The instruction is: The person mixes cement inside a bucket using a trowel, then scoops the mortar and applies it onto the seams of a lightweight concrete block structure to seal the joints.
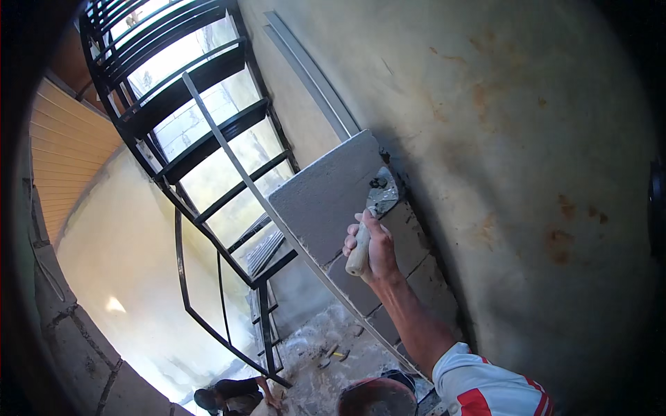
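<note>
My right hand [378, 244] is closed round the pale handle of a trowel [390, 197], its arm reaching in from the lower right in a white and red sleeve. Some dark grey mortar [377, 183] lies on the trowel's blade. The blade is at the end of a grey block wall [320, 186], close to the joint with the plastered wall; whether it touches is unclear. Along the block wall's left edge leans a long straight metal bar [232, 152]. My left hand is outside the picture.
A black metal staircase [201, 149] rises at the left. Below, a person [232, 396] crouches near scattered tools [336, 353] on a dusty floor. A round mortar tub [374, 398] stands at the block wall's foot. A metal profile [316, 80] runs up the plastered wall [513, 159].
</note>
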The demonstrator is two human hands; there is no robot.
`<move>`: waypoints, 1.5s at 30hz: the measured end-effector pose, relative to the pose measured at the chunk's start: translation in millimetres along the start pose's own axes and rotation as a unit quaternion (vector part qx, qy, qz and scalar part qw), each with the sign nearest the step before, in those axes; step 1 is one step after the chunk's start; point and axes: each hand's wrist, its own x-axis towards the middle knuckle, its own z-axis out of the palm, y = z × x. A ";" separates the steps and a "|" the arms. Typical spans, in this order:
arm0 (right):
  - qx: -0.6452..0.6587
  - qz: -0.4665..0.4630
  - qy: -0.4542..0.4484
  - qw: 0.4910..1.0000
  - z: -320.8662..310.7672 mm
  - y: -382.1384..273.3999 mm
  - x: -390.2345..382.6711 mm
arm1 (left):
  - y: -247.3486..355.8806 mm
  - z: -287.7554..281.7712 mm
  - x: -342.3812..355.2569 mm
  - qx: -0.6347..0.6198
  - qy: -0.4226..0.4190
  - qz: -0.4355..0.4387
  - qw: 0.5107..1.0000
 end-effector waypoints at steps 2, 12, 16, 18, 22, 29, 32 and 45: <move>0.028 0.010 -0.015 0.999 6.8 -3.5 -1.7 | 0.6 -3.4 1.0 -0.002 0.003 0.002 1.000; -0.113 -0.137 0.024 0.984 17.0 -40.9 -47.7 | 14.1 -0.7 12.4 -0.007 0.021 0.020 1.000; -0.289 -0.356 0.126 0.880 1.5 -54.0 -61.0 | 11.7 -7.6 11.6 -0.011 0.024 0.015 1.000; -0.320 -0.439 0.173 0.822 -11.1 -58.7 -54.3 | 11.8 -10.7 10.6 -0.011 0.028 0.014 0.999; -0.406 -0.522 0.281 0.695 -68.8 -57.9 -15.3 | 7.3 -8.3 10.7 -0.012 0.016 0.007 1.000; -0.629 -0.246 0.161 0.720 -121.7 0.7 -65.1 | -5.7 -35.3 -6.2 -0.033 0.025 0.013 0.999; -0.615 -0.175 0.166 0.750 -122.6 -0.3 -106.6 | -8.0 -45.4 -17.0 -0.061 0.014 0.037 0.997; -0.697 0.453 -0.211 0.513 -122.7 -16.6 -253.8 | 49.5 -0.6 -40.8 -0.039 -0.039 0.152 0.987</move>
